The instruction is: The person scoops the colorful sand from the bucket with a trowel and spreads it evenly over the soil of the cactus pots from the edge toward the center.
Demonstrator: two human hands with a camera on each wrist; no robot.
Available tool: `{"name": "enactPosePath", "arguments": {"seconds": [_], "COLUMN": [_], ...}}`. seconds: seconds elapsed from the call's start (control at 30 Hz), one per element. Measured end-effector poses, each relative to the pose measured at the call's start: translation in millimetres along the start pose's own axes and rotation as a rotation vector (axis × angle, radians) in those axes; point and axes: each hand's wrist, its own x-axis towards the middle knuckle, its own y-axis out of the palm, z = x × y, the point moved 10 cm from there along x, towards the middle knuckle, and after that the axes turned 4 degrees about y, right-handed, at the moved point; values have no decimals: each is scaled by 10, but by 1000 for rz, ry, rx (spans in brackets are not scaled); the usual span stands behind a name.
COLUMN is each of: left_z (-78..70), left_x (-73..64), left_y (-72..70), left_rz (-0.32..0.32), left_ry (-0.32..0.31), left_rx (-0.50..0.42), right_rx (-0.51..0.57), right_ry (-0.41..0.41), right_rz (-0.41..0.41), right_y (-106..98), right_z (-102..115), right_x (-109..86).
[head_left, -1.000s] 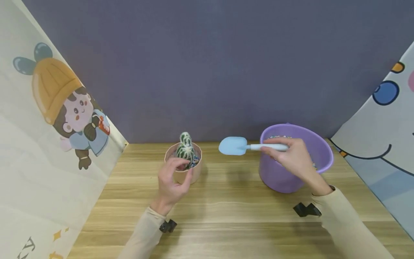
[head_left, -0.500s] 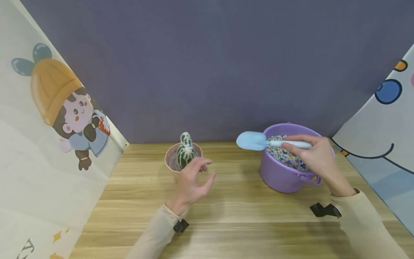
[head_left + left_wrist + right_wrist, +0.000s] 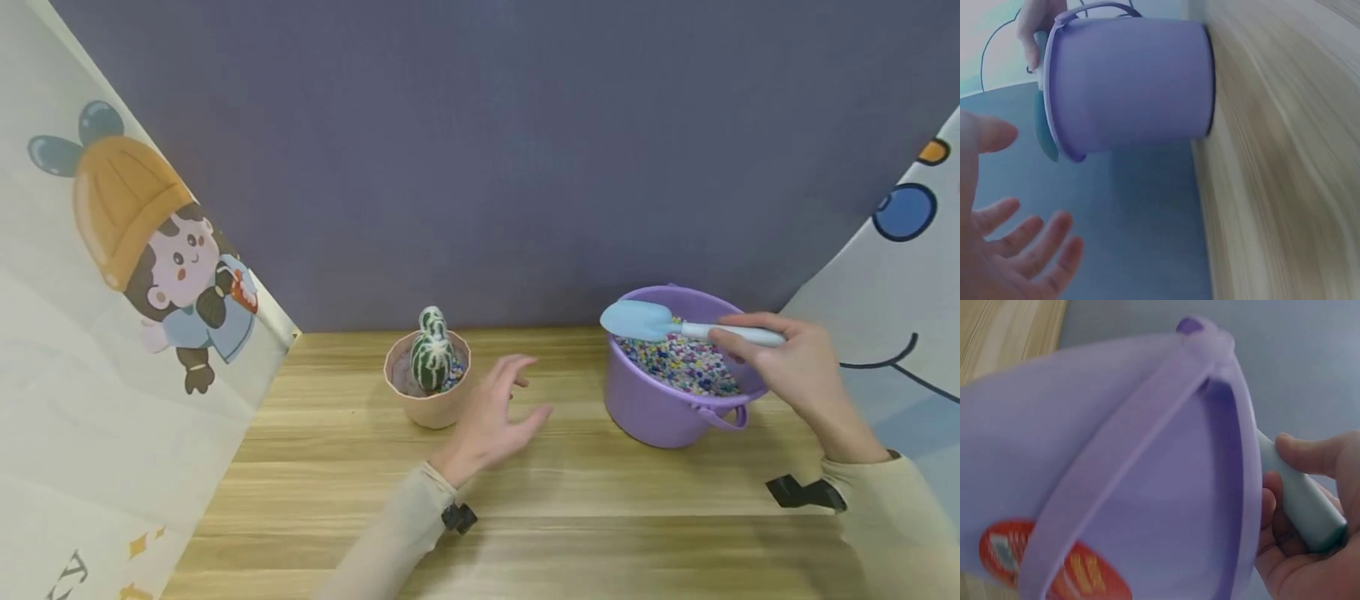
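Observation:
My right hand (image 3: pixel 802 362) grips the pale handle of a light blue trowel (image 3: pixel 637 321), its blade over the far left rim of a purple bucket (image 3: pixel 652 408). Many small coloured beads (image 3: pixel 686 362) lie inside the bucket. In the right wrist view the trowel's handle (image 3: pixel 1310 506) sits between thumb and fingers beside the bucket's rim. My left hand (image 3: pixel 487 425) holds nothing, its fingers spread and slightly bent, between the bucket and a peach pot (image 3: pixel 431 410). A green-and-white striped cactus (image 3: pixel 432 358) stands in that pot, with some coloured beads (image 3: pixel 454 375) at its right side.
Pot and bucket stand on a wood-grain table (image 3: pixel 570 517), near a dark grey-blue back wall (image 3: pixel 480 167). Cartoon-printed panels close off the left side (image 3: pixel 45 333) and right side (image 3: pixel 922 317). The bucket's carrying handle (image 3: pixel 723 418) hangs at its front right.
My right hand has moved right with the trowel, bringing the blade from left of the bucket to above its rim. My left hand has left the pot and moved right.

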Motion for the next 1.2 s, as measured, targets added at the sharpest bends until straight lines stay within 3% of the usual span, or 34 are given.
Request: {"name": "enactPosePath", "arguments": {"seconds": [0.27, 0.6, 0.73, 0.9, 1.03, 1.2], "left_z": [-201, -261, -320, -408, -442, -455], "left_x": [201, 427, 513, 620, 671, 717], "left_y": [305, 530, 587, 653, 713, 714], "left_rz": [48, 37, 44, 58, 59, 38], "left_ry": [-16, -122, -117, -57, -39, -42], "left_rx": [28, -68, -70, -51, -43, -29], "right_rx": [-84, -269, -352, -448, -441, -328], "right_ry": [31, -93, -98, -117, -132, -135], "right_rz": [-21, -11, -5, -55, -62, -36], "right_y": [-138, -318, -420, -568, -494, -233], "right_z": [-214, -278, -278, -236, -199, -120], "right_x": [-16, -39, -61, -43, -19, -1]}}
